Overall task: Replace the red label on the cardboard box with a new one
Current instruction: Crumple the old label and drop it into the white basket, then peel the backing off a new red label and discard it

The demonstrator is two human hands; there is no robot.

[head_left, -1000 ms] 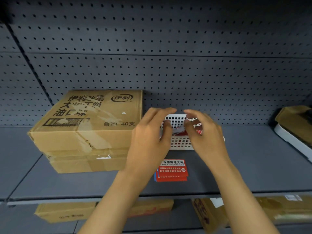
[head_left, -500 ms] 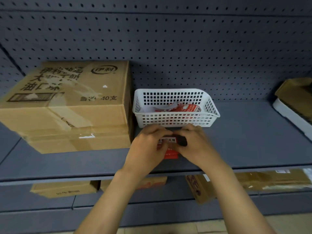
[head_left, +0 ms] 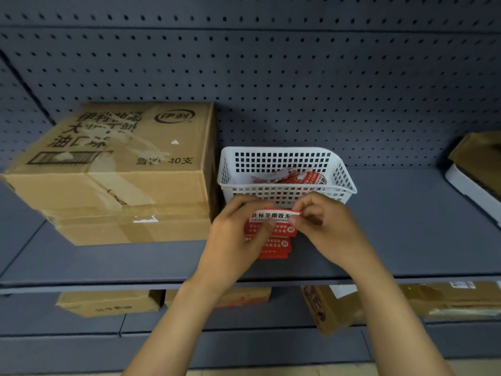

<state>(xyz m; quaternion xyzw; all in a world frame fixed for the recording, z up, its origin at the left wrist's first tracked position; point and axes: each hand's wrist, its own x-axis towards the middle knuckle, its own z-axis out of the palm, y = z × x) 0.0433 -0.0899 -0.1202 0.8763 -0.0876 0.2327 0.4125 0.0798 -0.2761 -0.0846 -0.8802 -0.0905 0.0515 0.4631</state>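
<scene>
Both hands, the left hand [head_left: 238, 234] and right hand [head_left: 322, 226], pinched a red-and-white paper label [head_left: 273, 221] just above the grey metal shelf [head_left: 406, 240], right of the brown cardboard box [head_left: 122, 172].

Red label [head_left: 273, 222] partly covered by both hands' fingers, label stack [head_left: 275, 249] beneath half hidden, basket [head_left: 287, 156] contents unclear

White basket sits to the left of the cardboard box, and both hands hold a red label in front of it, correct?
Not quite. In the head view the white basket sits to the right of the cardboard box. The rest holds: left hand and right hand hold a red label in front of it.
</scene>
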